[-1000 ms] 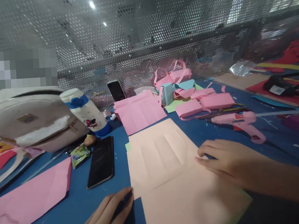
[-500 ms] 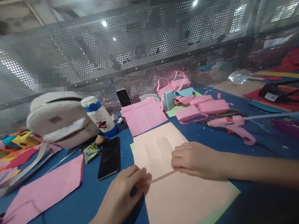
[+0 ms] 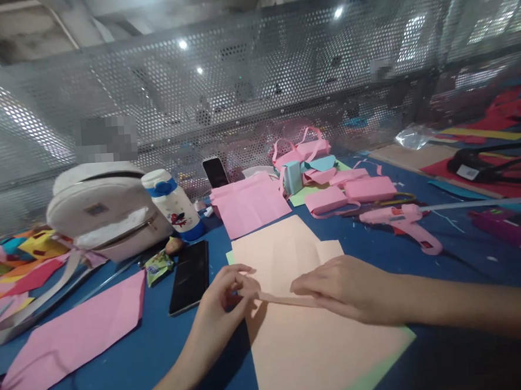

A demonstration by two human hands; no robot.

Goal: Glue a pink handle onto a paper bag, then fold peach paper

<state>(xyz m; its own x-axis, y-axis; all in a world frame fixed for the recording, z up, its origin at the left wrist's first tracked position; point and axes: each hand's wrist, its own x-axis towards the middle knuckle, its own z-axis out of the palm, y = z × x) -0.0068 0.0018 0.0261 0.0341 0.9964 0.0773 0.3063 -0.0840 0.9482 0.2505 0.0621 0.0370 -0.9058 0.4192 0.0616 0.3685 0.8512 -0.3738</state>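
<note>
A creased peach paper sheet [image 3: 291,258] lies on a larger stack of peach paper [image 3: 305,351]. Pale green paper [image 3: 364,383] shows under the stack's lower right edge. My left hand [image 3: 225,297] pinches the left end of the creased sheet's near edge, where a narrow strip is turned up. Fingers curled, my right hand [image 3: 349,286] holds the right part of that same edge; its fingertips rest on the sheet. A far right corner of the sheet sticks out beyond my right hand.
Left of the stack lie a black phone [image 3: 189,276], a snack packet [image 3: 158,266] and pink paper [image 3: 79,335]. Behind stand a bottle [image 3: 173,206] and a white backpack [image 3: 102,204]. Pink paper boxes [image 3: 370,188] and a pink glue gun [image 3: 400,216] lie right; a perforated metal screen [image 3: 245,96] bounds the back.
The creased sheet has shifted to the right on the stack, so its corner now shows there. Its near edge is lifted a little, and my left hand has moved slightly up with it.
</note>
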